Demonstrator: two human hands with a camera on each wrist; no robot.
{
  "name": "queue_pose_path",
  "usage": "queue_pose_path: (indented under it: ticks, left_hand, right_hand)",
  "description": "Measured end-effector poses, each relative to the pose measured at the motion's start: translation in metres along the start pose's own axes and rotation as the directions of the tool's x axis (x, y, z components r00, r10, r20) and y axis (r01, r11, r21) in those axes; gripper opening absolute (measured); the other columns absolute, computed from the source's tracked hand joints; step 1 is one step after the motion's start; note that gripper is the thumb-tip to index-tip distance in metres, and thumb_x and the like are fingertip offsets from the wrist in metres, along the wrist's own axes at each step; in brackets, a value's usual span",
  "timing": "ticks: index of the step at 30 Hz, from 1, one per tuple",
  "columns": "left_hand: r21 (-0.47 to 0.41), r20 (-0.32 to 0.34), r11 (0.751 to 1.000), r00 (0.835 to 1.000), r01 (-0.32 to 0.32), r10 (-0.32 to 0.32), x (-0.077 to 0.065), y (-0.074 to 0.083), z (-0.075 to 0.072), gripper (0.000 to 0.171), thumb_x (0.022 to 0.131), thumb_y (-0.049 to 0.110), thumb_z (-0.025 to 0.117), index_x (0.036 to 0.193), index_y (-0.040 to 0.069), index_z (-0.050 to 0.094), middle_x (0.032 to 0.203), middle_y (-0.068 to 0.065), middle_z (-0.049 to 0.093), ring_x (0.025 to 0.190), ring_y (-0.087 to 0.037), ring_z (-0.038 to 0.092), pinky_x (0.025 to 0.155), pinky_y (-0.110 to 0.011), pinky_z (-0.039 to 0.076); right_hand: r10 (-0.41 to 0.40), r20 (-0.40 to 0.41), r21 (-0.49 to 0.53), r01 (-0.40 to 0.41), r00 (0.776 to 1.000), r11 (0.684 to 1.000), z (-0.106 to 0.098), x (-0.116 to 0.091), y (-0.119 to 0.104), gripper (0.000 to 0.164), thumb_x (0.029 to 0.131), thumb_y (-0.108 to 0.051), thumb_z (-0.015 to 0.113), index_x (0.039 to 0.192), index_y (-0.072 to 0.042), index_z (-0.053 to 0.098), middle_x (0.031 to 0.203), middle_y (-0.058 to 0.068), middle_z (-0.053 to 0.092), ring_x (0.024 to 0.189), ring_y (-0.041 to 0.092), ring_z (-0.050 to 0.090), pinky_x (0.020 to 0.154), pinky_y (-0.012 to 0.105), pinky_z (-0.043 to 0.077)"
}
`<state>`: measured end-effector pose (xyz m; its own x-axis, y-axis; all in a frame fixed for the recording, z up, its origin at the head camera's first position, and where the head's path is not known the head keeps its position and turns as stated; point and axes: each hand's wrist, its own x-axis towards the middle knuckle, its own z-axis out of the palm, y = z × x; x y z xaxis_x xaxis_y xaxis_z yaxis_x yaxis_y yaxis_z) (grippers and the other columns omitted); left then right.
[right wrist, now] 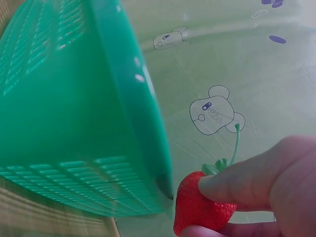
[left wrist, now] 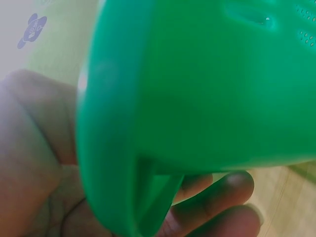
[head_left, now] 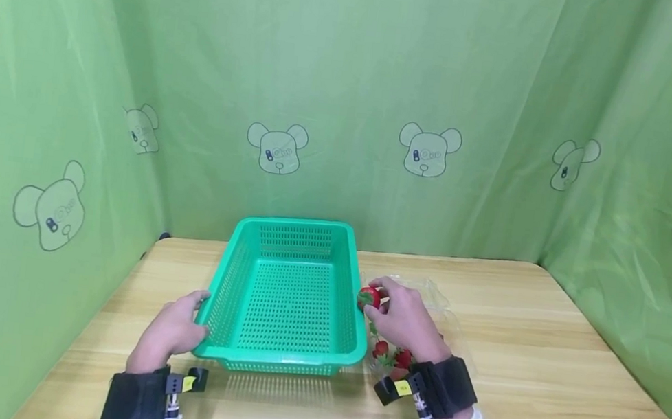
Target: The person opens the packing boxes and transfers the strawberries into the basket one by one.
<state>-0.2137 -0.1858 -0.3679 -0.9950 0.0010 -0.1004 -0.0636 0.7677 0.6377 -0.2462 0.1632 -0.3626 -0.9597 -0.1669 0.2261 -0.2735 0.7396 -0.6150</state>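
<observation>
A green perforated plastic basket (head_left: 281, 359) sits in the middle, and no fruit shows inside it. My left hand (head_left: 172, 328) grips its rim at the near left corner; in the left wrist view the fingers (left wrist: 217, 202) reach beneath the rim (left wrist: 111, 123). Just outside the basket's right rim, my right hand (head_left: 409, 318) pinches a red strawberry (head_left: 368, 299) between thumb and fingers. The right wrist view shows this strawberry (right wrist: 197, 205) with green leaves and a long stem, close beside the basket wall (right wrist: 64, 123).
Under and beyond the right hand lies a clear plastic container (head_left: 432, 293) with several more strawberries (head_left: 381, 349), partly hidden by that hand. All stands on a light wooden table (head_left: 554, 372). Green sheeting (head_left: 354, 101) with bear-head drawings encloses the back and both sides.
</observation>
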Motion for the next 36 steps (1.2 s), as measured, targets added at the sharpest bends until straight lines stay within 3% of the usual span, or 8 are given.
queue_pose_path:
  ticks: [6, 18, 36]
  left_hand:
    - [0.004, 0.001, 1.000, 1.000, -0.003, 0.003, 0.000, 0.002, -0.002, 0.063, 0.086, -0.001, 0.055, 0.143, -0.004, 0.030, 0.139, -0.033, 0.041, 0.086, -0.028, 0.057, 0.068, -0.038, 0.052]
    - [-0.001, 0.003, 1.000, 1.000, 0.005, -0.005, 0.000, 0.000, 0.000, 0.062, 0.086, -0.001, 0.055, 0.143, -0.004, 0.030, 0.139, -0.032, 0.042, 0.087, -0.028, 0.057, 0.067, -0.036, 0.052]
    - [-0.004, 0.013, 1.000, 1.000, -0.006, 0.006, -0.001, 0.001, -0.002, 0.062, 0.087, -0.001, 0.055, 0.143, -0.005, 0.029, 0.139, -0.034, 0.040, 0.088, -0.029, 0.057, 0.068, -0.039, 0.052]
  right_hand:
    - [-0.010, -0.001, 0.015, 0.010, 1.000, 1.000, 0.000, 0.000, -0.003, 0.039, 0.084, -0.014, 0.069, 0.121, -0.008, 0.058, 0.088, 0.008, 0.066, 0.072, 0.019, 0.060, 0.051, 0.029, 0.051]
    - [-0.018, 0.007, 0.023, 0.018, 1.000, 1.000, 0.003, -0.002, -0.009, 0.044, 0.083, -0.013, 0.072, 0.124, -0.008, 0.056, 0.106, 0.011, 0.065, 0.076, 0.019, 0.060, 0.063, 0.032, 0.056]
    - [-0.140, 0.000, 0.040, 0.140, 0.990, 0.989, 0.012, -0.005, -0.018, 0.034, 0.081, -0.010, 0.073, 0.112, -0.015, 0.062, 0.086, 0.003, 0.063, 0.068, 0.015, 0.057, 0.056, 0.028, 0.052]
